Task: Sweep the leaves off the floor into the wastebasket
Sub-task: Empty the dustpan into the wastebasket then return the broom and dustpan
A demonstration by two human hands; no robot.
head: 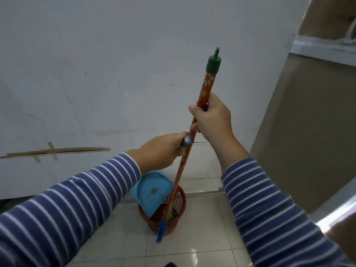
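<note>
My right hand (212, 117) grips the orange flowered broom handle (207, 87) just below its green cap. My left hand (163, 151) is closed on the grey-tipped dustpan handle (187, 141), which touches the broom stick. The blue dustpan (152, 193) hangs tilted over the red mesh wastebasket (179, 201) on the floor below. The broom's straw head and blue tassel (160, 231) reach into and in front of the basket. A brown leaf bit sticks to the dustpan; dark debris shows inside the basket.
A white wall (96, 74) with taped seams stands right behind the basket. A brown panel with a metal frame (300, 132) rises on the right. Glossy beige floor tiles (125, 237) surround the basket. A metal rail (202, 192) runs along the floor behind it.
</note>
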